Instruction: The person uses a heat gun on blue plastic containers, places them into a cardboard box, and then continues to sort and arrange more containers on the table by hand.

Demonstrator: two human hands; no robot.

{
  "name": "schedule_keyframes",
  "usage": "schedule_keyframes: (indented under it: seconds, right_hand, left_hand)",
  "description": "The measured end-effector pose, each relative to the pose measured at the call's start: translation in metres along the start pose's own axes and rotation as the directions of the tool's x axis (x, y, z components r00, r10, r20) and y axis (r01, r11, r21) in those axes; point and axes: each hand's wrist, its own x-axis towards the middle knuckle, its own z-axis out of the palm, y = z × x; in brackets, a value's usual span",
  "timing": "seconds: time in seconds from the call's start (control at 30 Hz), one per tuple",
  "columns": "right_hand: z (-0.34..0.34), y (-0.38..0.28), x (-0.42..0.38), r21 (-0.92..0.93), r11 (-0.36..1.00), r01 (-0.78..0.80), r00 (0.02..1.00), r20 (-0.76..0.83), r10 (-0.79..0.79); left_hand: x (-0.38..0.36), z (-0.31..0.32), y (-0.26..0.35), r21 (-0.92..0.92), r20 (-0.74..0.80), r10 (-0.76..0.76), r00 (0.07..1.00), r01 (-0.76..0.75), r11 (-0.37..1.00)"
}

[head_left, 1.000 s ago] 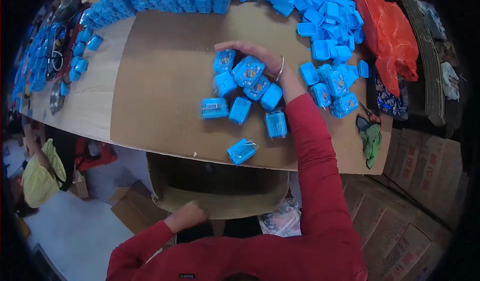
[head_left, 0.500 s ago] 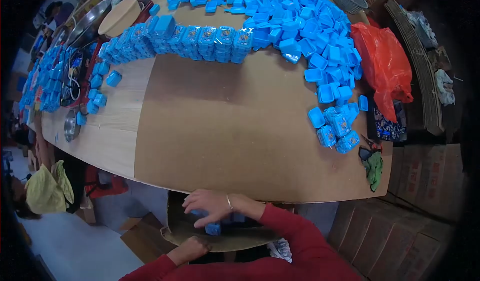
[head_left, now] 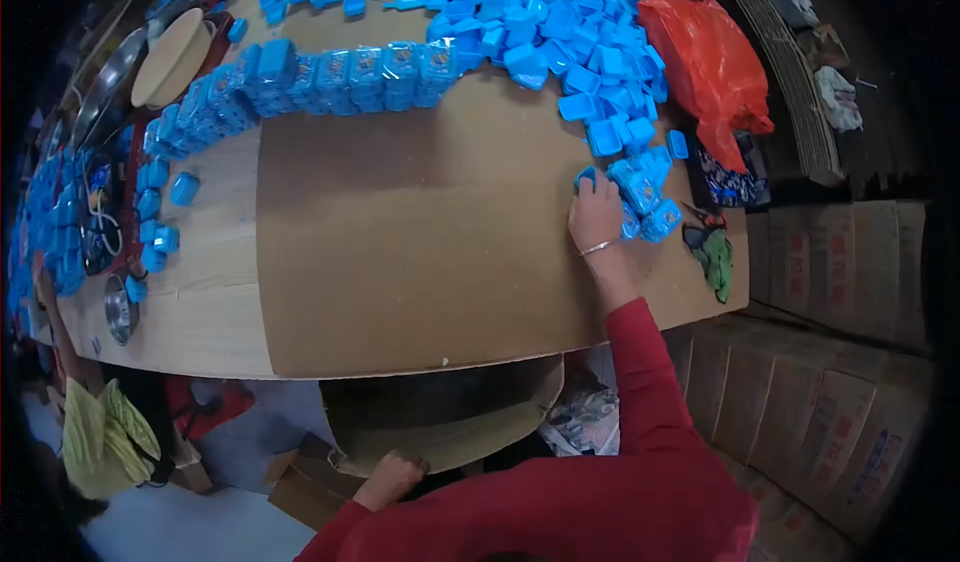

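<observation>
My right hand reaches over the right part of the table, its fingers curled round an open blue plastic box. Several wrapped blue boxes with printed tops lie against the right side of that hand. Below the table edge, my left hand is closed on the near rim of an open cardboard box. The inside of this cardboard box is dark, so its contents cannot be made out.
A heap of blue plastic boxes covers the far right. Wrapped stacks form a row at the back. A red plastic bag, green cloth and metal bowl lie about. Cartons stand right; another person's arm shows left.
My right hand has moved from above the cardboard box up and right to the open blue box and taken hold of it. My left hand stays on the rim. The view has shifted.
</observation>
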Motion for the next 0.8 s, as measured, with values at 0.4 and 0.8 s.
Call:
schedule_keyframes:
  seconds: [0.4,0.8]
  right_hand:
    - [-0.050,0.015,-0.062,-0.025,0.980,-0.195,0.980,0.038,0.196]
    - [-0.061,-0.074,-0.010,0.446,0.876,-0.181,0.982,0.038,0.183]
  left_hand:
    - [-0.001,0.054,-0.051,-0.012,0.129,-0.052,0.990,0.054,0.998]
    - [0.053,0.095,-0.126,-0.011,-0.088,-0.145,0.985,0.145,0.989]
